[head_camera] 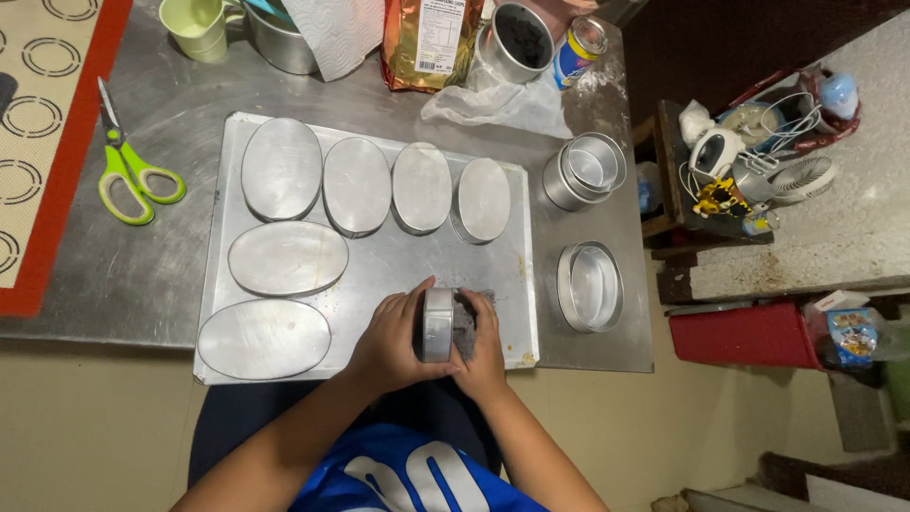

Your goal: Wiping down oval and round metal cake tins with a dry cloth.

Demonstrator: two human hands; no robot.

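Observation:
Both hands meet over the near right part of a large metal baking tray (379, 261). My left hand (393, 341) grips an oval metal pan (438, 324) held on its edge. Inside the pan my right hand (483, 351) presses a dark grey cloth (464, 327). Several oval pans lie upside down on the tray: a row along the far side (356, 185) and two at the left (287, 257), (263, 338).
Two stacks of empty oval pans (586, 169), (590, 286) stand right of the tray. Green scissors (128, 171) lie at left beside a red-edged baking mat (38, 142). At the back are a green cup (196, 26), a foil bag (427, 43) and tins. The table's edge runs near me.

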